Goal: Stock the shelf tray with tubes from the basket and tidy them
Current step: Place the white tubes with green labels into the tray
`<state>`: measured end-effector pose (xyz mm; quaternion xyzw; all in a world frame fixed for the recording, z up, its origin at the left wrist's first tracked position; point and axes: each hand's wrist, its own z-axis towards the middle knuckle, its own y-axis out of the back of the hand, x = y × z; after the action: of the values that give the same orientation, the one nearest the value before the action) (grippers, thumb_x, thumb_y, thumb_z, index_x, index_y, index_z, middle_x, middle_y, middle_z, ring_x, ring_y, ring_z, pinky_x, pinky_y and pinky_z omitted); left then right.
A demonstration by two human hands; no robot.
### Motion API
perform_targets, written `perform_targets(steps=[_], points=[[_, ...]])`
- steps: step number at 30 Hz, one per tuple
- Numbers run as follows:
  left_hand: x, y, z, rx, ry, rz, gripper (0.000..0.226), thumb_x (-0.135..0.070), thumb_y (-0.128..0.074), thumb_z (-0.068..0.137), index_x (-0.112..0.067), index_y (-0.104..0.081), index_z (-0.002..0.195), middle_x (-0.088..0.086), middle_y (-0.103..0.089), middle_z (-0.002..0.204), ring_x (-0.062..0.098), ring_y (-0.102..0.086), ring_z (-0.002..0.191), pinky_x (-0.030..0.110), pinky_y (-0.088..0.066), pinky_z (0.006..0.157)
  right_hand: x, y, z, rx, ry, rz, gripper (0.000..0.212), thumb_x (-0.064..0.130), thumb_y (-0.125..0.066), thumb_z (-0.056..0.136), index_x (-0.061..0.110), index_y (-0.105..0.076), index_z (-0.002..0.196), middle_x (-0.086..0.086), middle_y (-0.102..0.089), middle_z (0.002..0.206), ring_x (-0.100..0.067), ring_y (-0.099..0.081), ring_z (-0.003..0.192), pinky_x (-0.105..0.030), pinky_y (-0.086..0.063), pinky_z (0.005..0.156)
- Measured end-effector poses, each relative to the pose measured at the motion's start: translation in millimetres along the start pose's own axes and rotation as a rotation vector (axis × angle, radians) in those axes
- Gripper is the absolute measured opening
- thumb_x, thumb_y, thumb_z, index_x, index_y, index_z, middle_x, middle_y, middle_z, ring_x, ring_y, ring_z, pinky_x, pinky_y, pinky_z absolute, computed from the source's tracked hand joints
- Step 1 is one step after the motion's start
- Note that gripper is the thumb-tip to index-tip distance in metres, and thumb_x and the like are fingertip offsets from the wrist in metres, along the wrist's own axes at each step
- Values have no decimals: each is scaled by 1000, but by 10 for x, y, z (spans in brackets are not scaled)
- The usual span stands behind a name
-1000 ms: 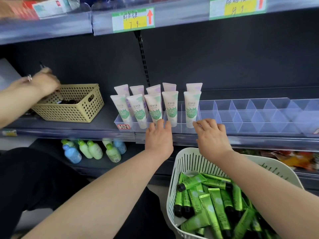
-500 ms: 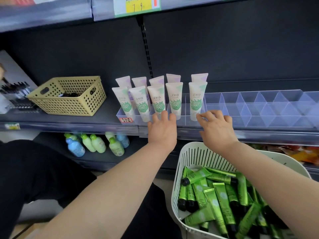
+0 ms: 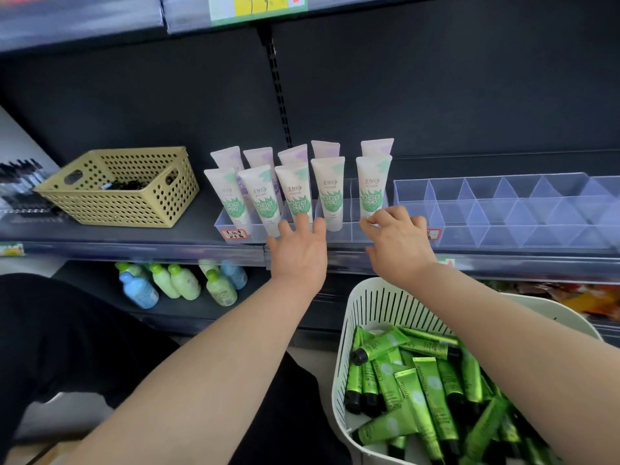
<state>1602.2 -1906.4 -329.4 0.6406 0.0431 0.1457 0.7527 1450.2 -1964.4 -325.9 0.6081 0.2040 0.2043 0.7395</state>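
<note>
Several white tubes with green leaf print [image 3: 330,196] stand in two rows in a clear divided tray [image 3: 235,226] on the dark shelf. My left hand [image 3: 300,253] touches the tray's front wall with straight, spread fingers, just below the middle tubes. My right hand [image 3: 399,239] has its fingers curled over the tray's front wall at the right end, thumb and fingertips by the base of the rightmost tube. Below my right forearm stands a white slotted basket [image 3: 379,303] piled with several green tubes with black caps [image 3: 426,391].
A second clear divided tray [image 3: 503,226] lies to the right with nothing in it. A yellow perforated basket [image 3: 127,203] sits at the left, black pens [image 3: 23,182] beyond it. Small green and blue bottles [image 3: 181,283] stand on the lower shelf.
Another person's hand that was at the yellow basket has gone from view. The view has tilted downward. Both my hands stay at the tray's front.
</note>
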Motion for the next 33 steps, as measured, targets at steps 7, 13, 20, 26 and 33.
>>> perform_targets(steps=[7, 13, 20, 26, 33], points=[[92, -26, 64, 19, 9, 6, 55, -6, -61, 80, -16, -35, 128, 12, -36, 128, 36, -40, 110, 48, -46, 80, 83, 10, 70, 19, 33, -45, 57, 23, -52, 90, 20, -32, 143, 1, -41, 137, -24, -29, 127, -39, -29, 92], [217, -50, 102, 46, 56, 16, 59, -5, -62, 78, -16, -34, 128, 12, -34, 129, 36, -39, 112, 55, -46, 86, 221, -2, 156, 28, 47, -42, 63, 24, -55, 89, 19, -27, 145, 0, -38, 140, -25, -29, 126, -40, -31, 93], [155, 48, 120, 115, 102, -6, 63, -12, -68, 75, -13, -36, 129, 11, -36, 131, 31, -38, 119, 53, -41, 94, 135, 11, 82, 14, 59, 51, 58, 22, -50, 92, 23, -28, 146, 6, -34, 148, -21, -28, 130, -40, -29, 94], [-276, 208, 69, -16, -57, -72, 58, -10, -64, 74, -9, -41, 128, 10, -40, 127, 29, -41, 115, 46, -43, 92, -261, 62, -228, -12, -55, 63, 57, 22, -48, 95, 20, -26, 147, 6, -27, 152, -20, -25, 133, -38, -26, 95], [-1176, 381, 94, -5, -345, -214, 63, -3, -59, 78, -12, -40, 137, 9, -41, 136, 29, -40, 122, 39, -41, 100, -1048, 126, -739, 39, -273, 31, 63, 22, -51, 91, 18, -23, 148, 3, -24, 154, -20, -20, 138, -41, -26, 99]])
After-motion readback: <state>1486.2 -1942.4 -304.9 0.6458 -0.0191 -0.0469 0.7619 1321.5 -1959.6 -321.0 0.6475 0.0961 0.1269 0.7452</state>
